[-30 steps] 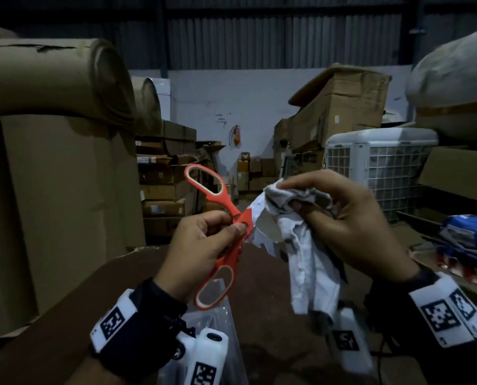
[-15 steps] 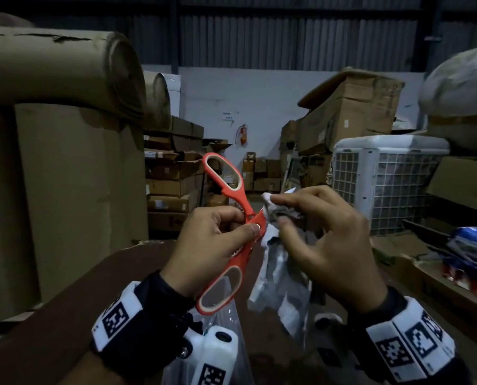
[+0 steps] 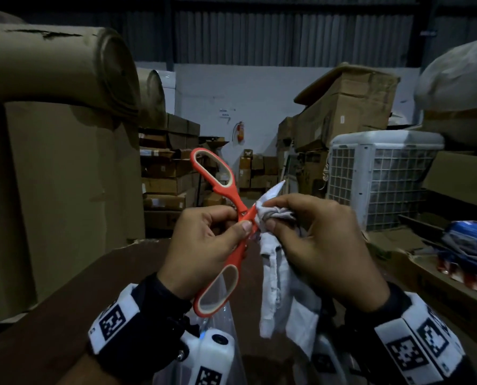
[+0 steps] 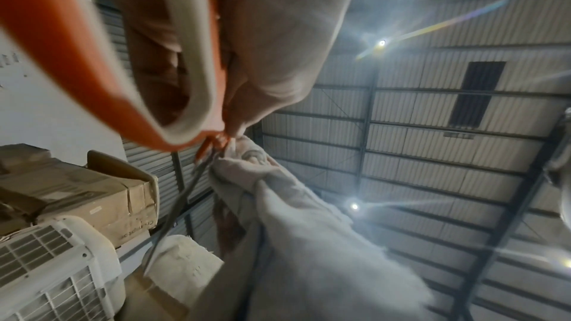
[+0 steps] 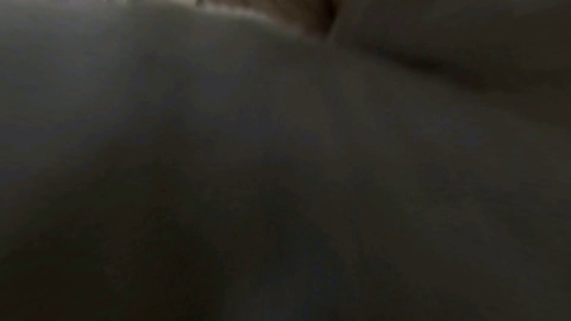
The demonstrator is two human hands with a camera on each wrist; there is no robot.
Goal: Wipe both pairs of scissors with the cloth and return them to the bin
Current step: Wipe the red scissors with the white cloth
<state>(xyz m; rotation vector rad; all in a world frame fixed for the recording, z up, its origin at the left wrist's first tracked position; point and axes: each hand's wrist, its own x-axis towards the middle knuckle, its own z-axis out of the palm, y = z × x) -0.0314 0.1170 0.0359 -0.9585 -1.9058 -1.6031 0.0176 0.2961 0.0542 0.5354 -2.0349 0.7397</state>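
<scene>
Orange-handled scissors (image 3: 222, 190) are held up in front of me, handles spread wide. My left hand (image 3: 209, 240) grips them at the pivot, thumb across the crossing. My right hand (image 3: 315, 245) pinches a white cloth (image 3: 276, 279) bunched against the blades just right of the pivot; the rest of the cloth hangs down. In the left wrist view an orange handle (image 4: 77, 70) fills the top left, one bare blade (image 4: 182, 199) runs down-left, and the cloth (image 4: 293, 228) wraps the other. The right wrist view shows only blurred grey cloth (image 5: 247, 155). No bin or second pair of scissors is in sight.
A brown table (image 3: 79, 309) lies below my hands, with clear plastic (image 3: 226, 323) under the scissors. Big cardboard rolls (image 3: 51, 65) stand left. Stacked boxes (image 3: 342, 107), a white cooler (image 3: 381, 173) and blue packets (image 3: 470, 243) are on the right.
My right hand has slid the bunched cloth left along the blade to the pivot. The left hand has kept its grip and the scissors stayed raised.
</scene>
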